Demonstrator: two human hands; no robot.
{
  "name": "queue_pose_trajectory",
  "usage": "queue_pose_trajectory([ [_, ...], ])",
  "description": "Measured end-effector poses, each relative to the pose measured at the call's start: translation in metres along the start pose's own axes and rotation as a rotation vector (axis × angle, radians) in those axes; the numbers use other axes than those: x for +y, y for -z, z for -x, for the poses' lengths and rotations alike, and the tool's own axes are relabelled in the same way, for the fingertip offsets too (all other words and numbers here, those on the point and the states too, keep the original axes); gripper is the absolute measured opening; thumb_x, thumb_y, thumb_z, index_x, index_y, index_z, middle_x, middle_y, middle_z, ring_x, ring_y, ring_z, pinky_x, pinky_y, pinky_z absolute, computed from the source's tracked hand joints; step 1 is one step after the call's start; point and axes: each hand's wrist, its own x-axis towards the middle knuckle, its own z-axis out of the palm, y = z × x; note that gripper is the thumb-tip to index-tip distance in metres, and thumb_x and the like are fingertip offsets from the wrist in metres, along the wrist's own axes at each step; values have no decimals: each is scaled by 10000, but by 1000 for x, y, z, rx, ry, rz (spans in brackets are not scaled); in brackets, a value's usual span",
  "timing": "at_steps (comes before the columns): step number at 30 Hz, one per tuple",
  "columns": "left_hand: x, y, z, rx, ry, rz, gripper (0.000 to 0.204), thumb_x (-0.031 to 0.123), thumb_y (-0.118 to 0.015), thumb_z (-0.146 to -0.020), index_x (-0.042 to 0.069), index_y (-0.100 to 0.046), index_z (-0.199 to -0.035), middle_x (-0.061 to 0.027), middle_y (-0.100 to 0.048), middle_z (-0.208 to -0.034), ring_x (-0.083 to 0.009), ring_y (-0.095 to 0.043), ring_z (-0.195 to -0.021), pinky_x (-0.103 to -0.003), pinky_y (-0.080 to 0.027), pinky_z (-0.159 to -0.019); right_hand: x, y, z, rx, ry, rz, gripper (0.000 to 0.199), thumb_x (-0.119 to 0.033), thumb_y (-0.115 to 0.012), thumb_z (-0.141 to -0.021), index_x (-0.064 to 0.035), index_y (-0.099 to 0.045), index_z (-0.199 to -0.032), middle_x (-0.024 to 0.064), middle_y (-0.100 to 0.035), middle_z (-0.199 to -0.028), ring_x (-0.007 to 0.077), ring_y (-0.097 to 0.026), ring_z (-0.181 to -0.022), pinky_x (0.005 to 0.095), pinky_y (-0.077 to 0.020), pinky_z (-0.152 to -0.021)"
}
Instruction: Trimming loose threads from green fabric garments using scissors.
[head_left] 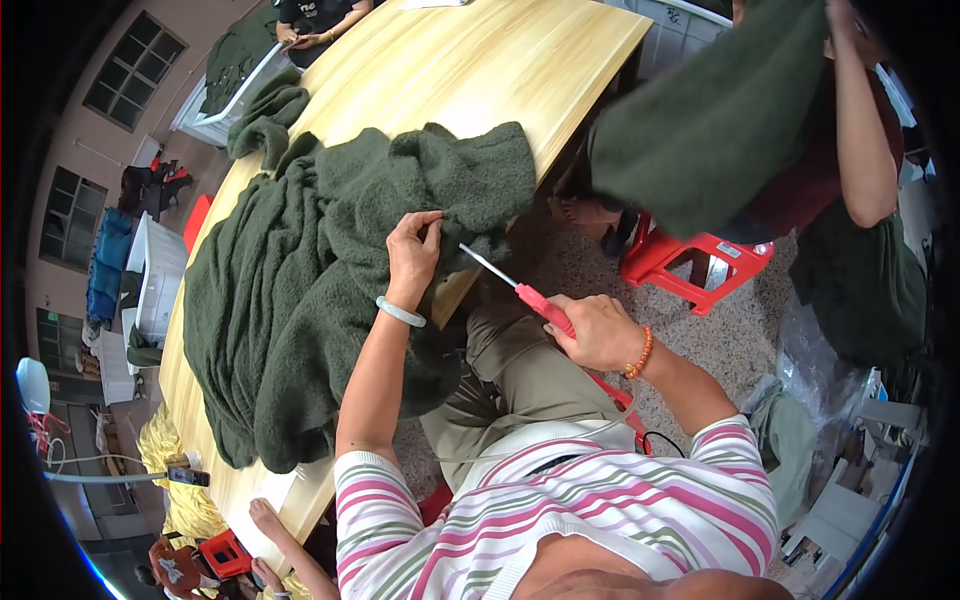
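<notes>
Speckled floor (pixel 745 330) shows under the seated person. Nearest, the right hand (pixel 598 332) has its fingers closed around the red handle of a tool (pixel 520 288) with a thin metal tip. Beyond it, the left hand (pixel 412 255) pinches the edge of a dark green fleece garment (pixel 300 290), thick and fuzzy, heaped on the pale wooden tabletop (pixel 500 70). Farther right stands a red plastic stool (pixel 695 262).

Long pale wood table (pixel 520 60), rounded end. Dark green fleece heap (pixel 300 290) covers near half, edge hanging over side. Smaller green piece (pixel 265 120) further up. Far half bare wood.
</notes>
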Motion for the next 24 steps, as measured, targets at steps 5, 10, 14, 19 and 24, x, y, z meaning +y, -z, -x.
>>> queue_pose_trajectory([
  [5, 62, 10, 43, -37, -255, -573, 700, 192, -737, -753, 70, -411, -1360, -171, -523, -1220, -279, -519, -1115, -386, -403, -923, 21, -7, 1, 163, 63, -157, 350, -238, -595, -857, -35, -544, -1136, 220, -633, -845, 407, -618, -813, 480, -482, -738],
  [10, 40, 34, 88, -168, 20, -742, 755, 271, -762, -688, 85, -426, -1338, -173, -480, -1250, -347, -452, -1180, -422, -410, -892, 30, -15, -3, 147, 79, -202, 338, -230, -589, -863, -26, -539, -1128, 235, -626, -835, 414, -613, -806, 482, -477, -726],
  [14, 13, 69, 50, -127, 51, -495, 299, 57, -624, -752, 11, -591, -1046, -150, -614, -860, -363, -603, -801, -417, -495, -710, 28, -16, -10, 138, 115, -232, 338, -218, -591, -861, -19, -539, -1129, 235, -627, -813, 426, -606, -798, 481, -474, -715],
  [19, 69, 130, -54, -7, 436, 569, 146, 52, -642, -726, 22, -608, -865, -78, -629, -808, -275, -615, -716, -359, -524, -692, 26, -9, -8, 172, 121, -279, 343, -194, -602, -853, -24, -540, -1144, 244, -625, -828, 435, -595, -803, 480, -469, -716],
  [24, 150, 211, -178, 482, 211, 898, 117, 68, -528, -862, 0, -621, -879, -137, -652, -833, -290, -651, -771, -378, -559, -723, 42, -12, -11, 191, 69, -264, 333, -219, -613, -851, -28, -541, -1114, 238, -621, -813, 436, -592, -812, 476, -464, -703],
])
